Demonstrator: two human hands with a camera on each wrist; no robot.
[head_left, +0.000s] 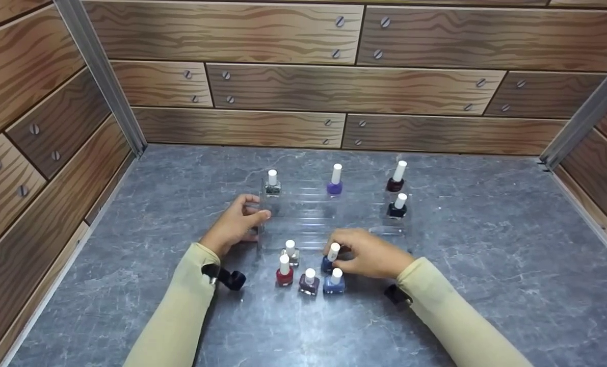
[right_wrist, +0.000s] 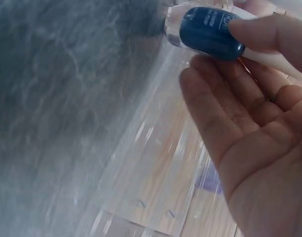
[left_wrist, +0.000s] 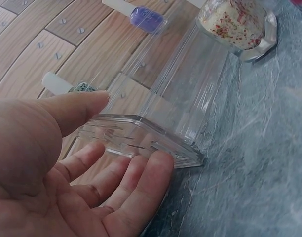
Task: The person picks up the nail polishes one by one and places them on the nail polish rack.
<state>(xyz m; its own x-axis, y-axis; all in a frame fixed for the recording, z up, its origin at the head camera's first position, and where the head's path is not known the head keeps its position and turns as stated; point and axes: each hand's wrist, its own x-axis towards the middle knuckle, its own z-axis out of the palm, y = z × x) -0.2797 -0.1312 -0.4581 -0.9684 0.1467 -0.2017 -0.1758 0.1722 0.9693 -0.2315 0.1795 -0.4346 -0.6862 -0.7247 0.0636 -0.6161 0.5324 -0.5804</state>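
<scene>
A clear stepped display rack point(head_left: 308, 210) stands mid-table. At its left end my left hand point(head_left: 238, 221) has relaxed fingers beside the end panel point(left_wrist: 141, 131), the thumb reaching over its edge; firm contact is not plain. My right hand point(head_left: 372, 252) pinches a dark blue nail polish bottle point(right_wrist: 207, 32) between thumb and fingers, at the rack's front. Close by on the table are light blue point(head_left: 334, 284), dark purple point(head_left: 309, 285) and red point(head_left: 284, 276) polish bottles. A glitter-flecked bottle point(left_wrist: 235, 24) stands just behind the red one.
On the rack are a dark glitter bottle point(head_left: 272, 186) at left, a violet one point(head_left: 335, 186) in the middle, and dark red point(head_left: 395, 183) and black point(head_left: 397, 209) ones at right. Wood-patterned panels point(head_left: 283, 86) wall in the grey marbled table point(head_left: 486, 244).
</scene>
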